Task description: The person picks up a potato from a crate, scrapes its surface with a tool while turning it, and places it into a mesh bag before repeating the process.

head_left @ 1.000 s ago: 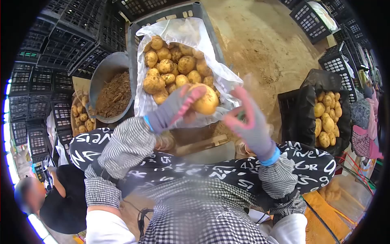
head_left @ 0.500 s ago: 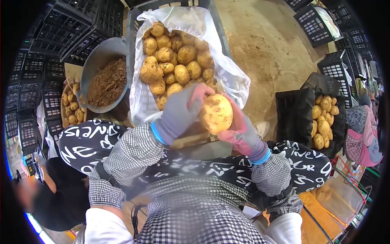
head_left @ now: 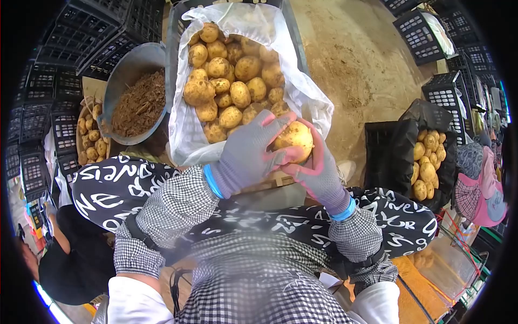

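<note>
A large yellow potato (head_left: 295, 139) with brown soil patches is between my two gloved hands, above the near edge of a crate. My left hand (head_left: 256, 151), in a grey and pink glove, closes its fingers and thumb on the potato's left side. On its right side, my right hand (head_left: 319, 170) wraps round it, thumb underneath. Just beyond lie many soil-stained potatoes (head_left: 240, 94), heaped in the crate on a white plastic liner (head_left: 310, 102). My hands partly cover the nearest ones.
A grey bucket (head_left: 110, 89) of brown soil and debris (head_left: 141, 105) stands left of the crate. Beside it is a basket of potatoes (head_left: 91, 135). Black-lined crate (head_left: 380, 156) with potatoes at right. Stacked black crates (head_left: 100, 32) rise at left. Another person (head_left: 75, 259) is at lower left.
My left hand has come forward and right, its fingers now across the potato's front. The potato has turned and shifted slightly right and away, and my right hand has closed further round it.
</note>
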`<state>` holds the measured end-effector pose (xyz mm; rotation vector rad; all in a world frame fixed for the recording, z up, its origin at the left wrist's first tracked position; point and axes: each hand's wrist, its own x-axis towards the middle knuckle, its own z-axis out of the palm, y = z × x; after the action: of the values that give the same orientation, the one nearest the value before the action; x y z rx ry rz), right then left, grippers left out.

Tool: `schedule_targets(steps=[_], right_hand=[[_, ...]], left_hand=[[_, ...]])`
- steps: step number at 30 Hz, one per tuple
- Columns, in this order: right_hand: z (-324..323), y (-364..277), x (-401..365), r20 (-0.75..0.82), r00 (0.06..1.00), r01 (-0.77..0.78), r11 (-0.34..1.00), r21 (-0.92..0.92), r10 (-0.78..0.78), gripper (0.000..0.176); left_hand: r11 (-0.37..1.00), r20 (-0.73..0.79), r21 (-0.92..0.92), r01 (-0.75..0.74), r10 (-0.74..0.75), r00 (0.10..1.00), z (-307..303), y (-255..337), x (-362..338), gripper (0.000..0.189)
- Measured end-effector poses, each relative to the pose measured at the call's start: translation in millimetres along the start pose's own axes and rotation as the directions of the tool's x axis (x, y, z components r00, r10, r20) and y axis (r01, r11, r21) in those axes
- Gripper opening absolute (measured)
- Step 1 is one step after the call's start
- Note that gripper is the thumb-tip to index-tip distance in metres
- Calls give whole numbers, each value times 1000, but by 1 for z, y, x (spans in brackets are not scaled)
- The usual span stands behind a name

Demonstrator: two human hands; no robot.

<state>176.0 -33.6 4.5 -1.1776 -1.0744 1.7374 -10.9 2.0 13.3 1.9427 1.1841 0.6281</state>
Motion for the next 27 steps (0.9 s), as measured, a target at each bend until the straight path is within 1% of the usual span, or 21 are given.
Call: schedule_targets(steps=[1,3,4,5,8,10,13,16,19,21,23,25,27], right_hand=[[1,0,-1,-17,1000,22,999,-26,-22,77],[-3,10,0,9,1000,22,997,77,-23,88],[-4,13,0,22,999,21,992,128,-24,94],[-5,14,-1,0,1000,26,985,172,-26,95],[-1,6,-2,-59,998,48,952,301,-31,98],[-1,1,-3,-75,997,58,924,377,-32,100],[-7,1,-1,12,1000,-27,966,256,24,98],[-3,-5,-2,-19,999,-44,978,206,49,98],[1,-7,4,51,983,176,984,17,-177,76],[8,-4,-2,6,999,49,980,192,-52,74],[7,4,-5,8,1000,-20,986,168,19,77],[-2,13,-3,43,998,-32,997,-66,35,86],[-1,10,-7,65,997,-54,998,16,53,85]], left_hand=[[1000,52,-17,22,-22,998,-3,-1,0,55],[987,-21,-161,-19,15,1000,2,-15,3,55],[979,-39,-200,-39,31,999,6,-20,3,55],[970,-57,-237,-60,47,997,9,-25,3,56],[964,-66,-250,-95,81,995,12,-20,4,58],[961,-102,-260,-91,66,993,13,-2,0,61],[960,-78,-266,-85,66,995,19,-10,-1,67],[995,-19,-98,-23,21,1000,9,-2,-1,69],[997,16,-71,13,-12,1000,6,6,-1,67],[999,-5,-22,-32,32,999,13,-1,-3,63],[998,-8,-2,-55,55,998,17,-7,-6,57],[998,-1,-13,-56,56,998,16,-9,-8,49],[996,29,-48,-78,80,996,11,-16,-9,39]])
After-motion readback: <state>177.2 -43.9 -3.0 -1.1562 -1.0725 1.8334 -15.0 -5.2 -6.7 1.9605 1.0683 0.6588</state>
